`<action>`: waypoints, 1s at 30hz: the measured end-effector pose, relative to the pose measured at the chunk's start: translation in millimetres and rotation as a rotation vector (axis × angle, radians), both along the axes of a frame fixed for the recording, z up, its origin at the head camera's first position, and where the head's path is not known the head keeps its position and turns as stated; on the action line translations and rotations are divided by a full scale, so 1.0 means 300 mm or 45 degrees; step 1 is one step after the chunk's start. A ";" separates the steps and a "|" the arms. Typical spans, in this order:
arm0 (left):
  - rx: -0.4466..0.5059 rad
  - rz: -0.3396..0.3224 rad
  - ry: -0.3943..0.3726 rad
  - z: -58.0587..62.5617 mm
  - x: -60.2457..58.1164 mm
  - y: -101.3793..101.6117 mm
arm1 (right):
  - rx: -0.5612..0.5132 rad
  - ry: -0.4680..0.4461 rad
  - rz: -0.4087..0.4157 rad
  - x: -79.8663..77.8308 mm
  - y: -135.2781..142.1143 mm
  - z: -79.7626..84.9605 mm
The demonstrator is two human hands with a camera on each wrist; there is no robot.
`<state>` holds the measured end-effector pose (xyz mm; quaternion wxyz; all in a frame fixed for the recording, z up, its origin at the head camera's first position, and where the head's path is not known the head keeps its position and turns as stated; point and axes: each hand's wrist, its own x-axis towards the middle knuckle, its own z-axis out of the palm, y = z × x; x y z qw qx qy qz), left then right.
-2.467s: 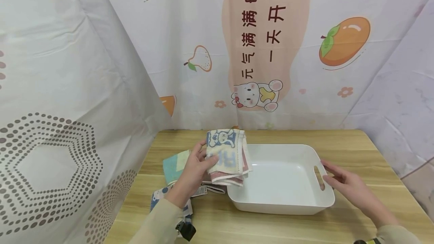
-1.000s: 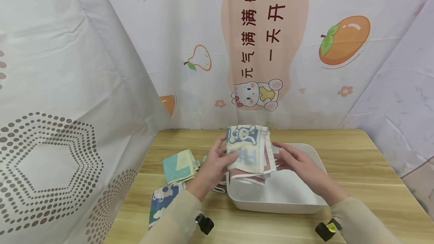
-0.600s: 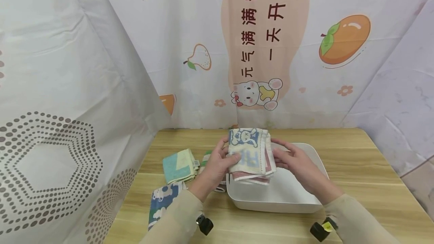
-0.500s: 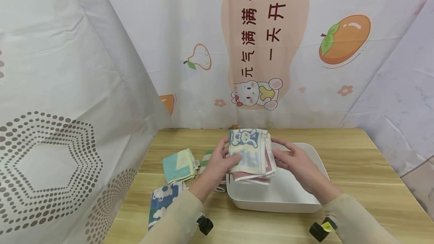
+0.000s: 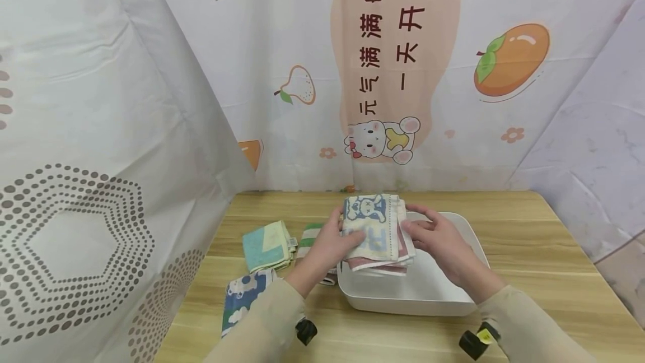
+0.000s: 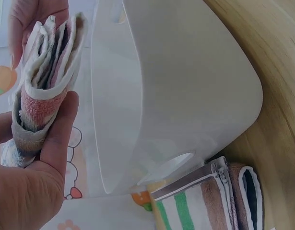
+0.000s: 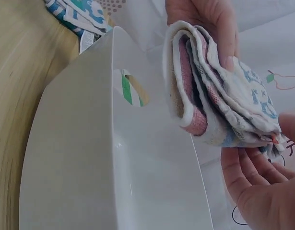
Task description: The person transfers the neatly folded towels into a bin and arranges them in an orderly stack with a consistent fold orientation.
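A folded towel [image 5: 370,234], cream and blue with a bear print and pink inner layers, is held up over the left part of a white box [image 5: 423,290]. My left hand [image 5: 330,245] grips its left side, thumb across the front. At the towel's right edge is my right hand [image 5: 443,245]; in the right wrist view its fingers [image 7: 253,167] lie under the towel and the thumb is at the edge. Several folded layers with white borders show in the left wrist view, where the towel [image 6: 44,96] stands edge-on. The inside of the box is partly hidden behind the towel and hands.
On the wooden table [image 5: 529,251], left of the box, lie a teal-and-yellow towel [image 5: 267,245], a blue patterned towel [image 5: 247,296] partly under the left sleeve, and a green, white and brown striped towel [image 6: 195,203] close to the box. Printed curtains hang behind and at the sides.
My left hand has carried the towel rightward over the box. My right hand has left the box's right handle and come to the towel's right edge. Lately both have shifted only slightly.
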<state>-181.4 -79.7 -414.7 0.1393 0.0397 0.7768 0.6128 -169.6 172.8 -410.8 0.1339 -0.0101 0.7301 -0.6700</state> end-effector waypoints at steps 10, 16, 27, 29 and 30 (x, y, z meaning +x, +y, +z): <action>-0.060 0.006 -0.015 -0.008 -0.036 0.030 | 0.217 0.141 0.008 -0.016 -0.007 0.001; -0.108 0.021 0.003 0.001 -0.055 0.058 | 0.198 0.219 0.078 -0.015 -0.002 0.003; -0.101 0.022 -0.032 -0.004 -0.091 0.084 | 0.417 0.307 0.150 -0.023 0.015 0.000; -0.086 0.007 -0.039 -0.003 -0.098 0.085 | 0.440 0.304 0.142 -0.025 0.020 0.000; -0.072 -0.004 -0.030 -0.001 -0.101 0.085 | 0.452 0.297 0.138 -0.026 0.022 0.001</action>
